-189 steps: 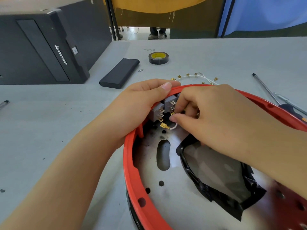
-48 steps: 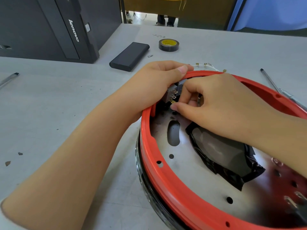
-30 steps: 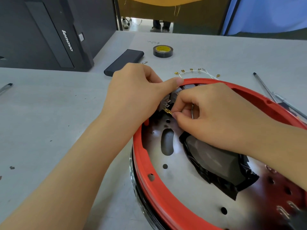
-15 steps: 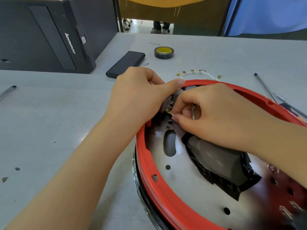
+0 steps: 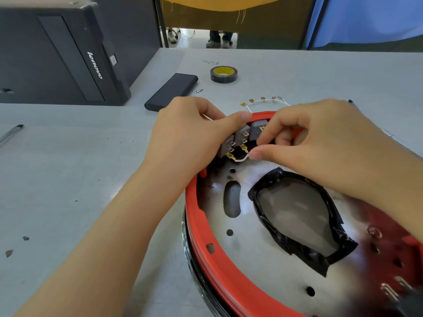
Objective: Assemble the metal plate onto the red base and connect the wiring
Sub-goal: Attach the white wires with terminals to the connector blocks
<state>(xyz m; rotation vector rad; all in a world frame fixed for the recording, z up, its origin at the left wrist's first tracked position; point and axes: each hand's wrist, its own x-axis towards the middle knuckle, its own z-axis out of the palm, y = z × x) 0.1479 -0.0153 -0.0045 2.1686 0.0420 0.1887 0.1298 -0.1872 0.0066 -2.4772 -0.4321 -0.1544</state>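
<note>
Red base (image 5: 219, 268): round rim on the grey tabletop (image 5: 68, 179), right side cut off by the frame edge.
Plate (image 5: 256, 252): metal, lies inside the base; holes, one long slot, a patch edged with black tape (image 5: 297, 225).
Switches (image 5: 242, 138): grey blocks with brass tabs at the far rim.
Wire (image 5: 241, 159): white, short, brass ends at the tabs.
Left hand (image 5: 190, 138): grip curled over the rim, thumb pressing the switches; a thin white strand shows between its fingers.
Right hand (image 5: 315, 143): thumb and forefinger pinch the wire; other fingers curled.
Writing: "lenovo" on the black case (image 5: 57, 56); print on the tape roll (image 5: 223, 74) is unreadable.
Spare wires (image 5: 263, 101): white, brass ends, beyond the rim.
Black bar (image 5: 171, 91): beside the case.
Pen (image 5: 11, 133): cut off at left.
Room: yellow and blue cloth behind; someone's shoes under it.
</note>
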